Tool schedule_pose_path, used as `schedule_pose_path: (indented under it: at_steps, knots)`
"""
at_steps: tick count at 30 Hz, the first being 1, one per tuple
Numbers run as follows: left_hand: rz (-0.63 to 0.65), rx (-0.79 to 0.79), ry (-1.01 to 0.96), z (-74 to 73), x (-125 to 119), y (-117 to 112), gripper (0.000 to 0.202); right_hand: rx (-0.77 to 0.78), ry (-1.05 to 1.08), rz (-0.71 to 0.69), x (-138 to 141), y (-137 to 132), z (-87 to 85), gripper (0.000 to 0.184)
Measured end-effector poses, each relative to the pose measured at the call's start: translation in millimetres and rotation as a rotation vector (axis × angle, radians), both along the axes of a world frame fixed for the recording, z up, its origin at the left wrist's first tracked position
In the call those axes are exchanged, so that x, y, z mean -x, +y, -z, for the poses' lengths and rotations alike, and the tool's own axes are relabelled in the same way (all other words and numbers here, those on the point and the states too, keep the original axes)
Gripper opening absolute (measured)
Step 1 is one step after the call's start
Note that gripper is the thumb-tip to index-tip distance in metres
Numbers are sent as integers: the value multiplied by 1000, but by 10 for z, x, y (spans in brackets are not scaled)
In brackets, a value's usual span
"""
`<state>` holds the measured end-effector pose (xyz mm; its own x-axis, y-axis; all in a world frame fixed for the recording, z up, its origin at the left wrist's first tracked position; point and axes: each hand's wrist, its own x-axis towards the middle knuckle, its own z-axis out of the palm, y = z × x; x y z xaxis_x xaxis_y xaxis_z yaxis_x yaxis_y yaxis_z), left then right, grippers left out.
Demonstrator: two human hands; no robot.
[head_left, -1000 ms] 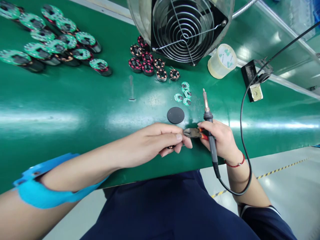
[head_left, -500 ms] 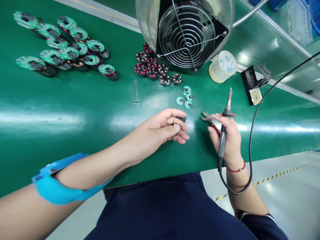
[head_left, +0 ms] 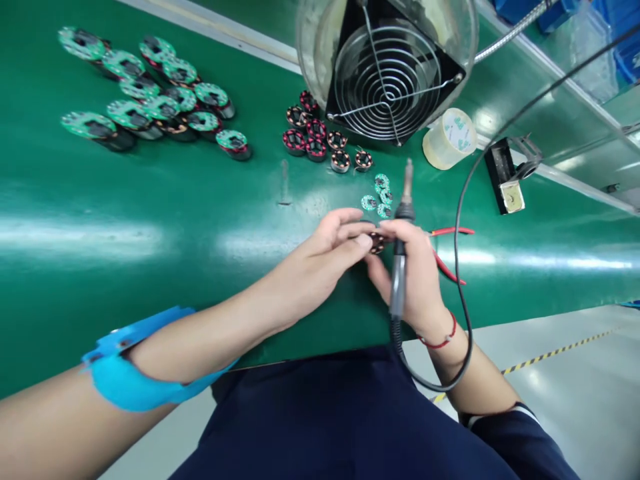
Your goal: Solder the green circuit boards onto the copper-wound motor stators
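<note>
My left hand (head_left: 327, 257) pinches a small wound coil part (head_left: 376, 241) between thumb and fingers, just above the green table (head_left: 150, 220). My right hand (head_left: 413, 273) meets it from the right, its fingertips on the same coil part. A soldering iron (head_left: 401, 250) lies across that hand, tip pointing away from me, with its black cable (head_left: 463, 293) looping down past my wrist. Red-handled pliers (head_left: 447, 250) lie on the table just right of my right hand.
A caged fan (head_left: 387, 63) stands at the back. In front of it lie several red and copper coils (head_left: 325, 137) and small green round boards (head_left: 379, 195). Several board-topped assemblies (head_left: 155, 100) lie far left. A tape roll (head_left: 447, 139) and a black stand (head_left: 505, 177) sit right.
The pliers have left my right hand and now lie on the table. My right hand has moved left with the iron to meet the coil part in my left hand.
</note>
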<state>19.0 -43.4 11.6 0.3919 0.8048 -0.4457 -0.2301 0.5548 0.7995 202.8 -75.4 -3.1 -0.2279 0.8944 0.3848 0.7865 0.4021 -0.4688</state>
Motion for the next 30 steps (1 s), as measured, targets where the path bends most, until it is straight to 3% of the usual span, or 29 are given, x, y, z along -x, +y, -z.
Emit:
schedule_pose_path:
  at_steps: [3,6,11,15,18,24,27,30]
  knots:
    - [-151,-61,61,-50,94,149,37,-1,124,0,-221,71,41,39]
    - [-283,-91,102,-91,179,317,17,5,197,-107,-292,165,89,43]
    - [-296,-264,247,-17,225,399,7,102,38,-225,-204,315,173,27]
    - [-123,-405,483,65,249,455,10,143,3,-245,-226,337,239,34]
    - [107,-480,654,74,211,626,18,105,134,-215,-274,301,243,40]
    - [534,-821,947,95,-71,1042,26,29,345,-80,-329,270,186,35]
    - [605,-888,1019,127,-159,1118,20,27,352,-51,-334,273,159,33]
    - [526,-853,968,99,-140,1099,13,37,334,-65,-313,269,147,33]
